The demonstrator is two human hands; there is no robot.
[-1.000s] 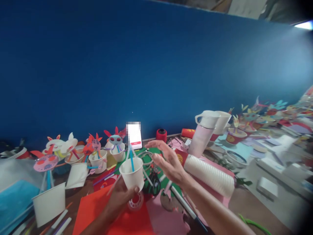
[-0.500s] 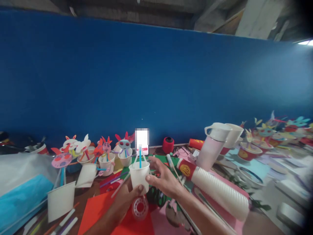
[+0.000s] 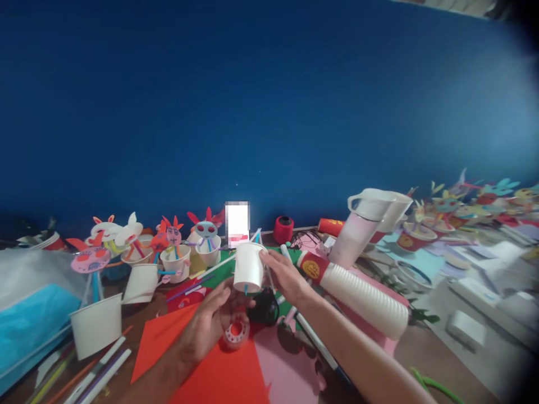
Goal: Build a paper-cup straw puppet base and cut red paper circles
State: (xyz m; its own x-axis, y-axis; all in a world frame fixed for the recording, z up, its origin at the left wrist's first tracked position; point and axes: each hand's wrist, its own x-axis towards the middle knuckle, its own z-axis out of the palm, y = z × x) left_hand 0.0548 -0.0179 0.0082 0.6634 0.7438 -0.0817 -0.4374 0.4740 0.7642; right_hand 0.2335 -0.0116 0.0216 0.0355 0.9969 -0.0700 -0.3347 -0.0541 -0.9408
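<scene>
Gripping the white paper cup (image 3: 248,268) by its rim side is the right hand (image 3: 286,275), fingers closed on it, with the cup held up and tilted over the worktop. Left hand (image 3: 206,320) sits just below, partly open with loosely curled fingers (can't tell if any fingertip touches the cup). A thin blue tip (image 3: 246,290) pokes out under the base, and pale and blue straws (image 3: 258,235) show past the rim. Right by the left hand there's a clear ring-shaped tape roll (image 3: 234,340) on a bright red paper sheet (image 3: 210,379), with black-handled scissors (image 3: 266,310) near it. Off to the right lies a long nested stack of white paper cups (image 3: 366,303), and a blue-faced paper creature (image 3: 206,229) stands in its own cup behind.
</scene>
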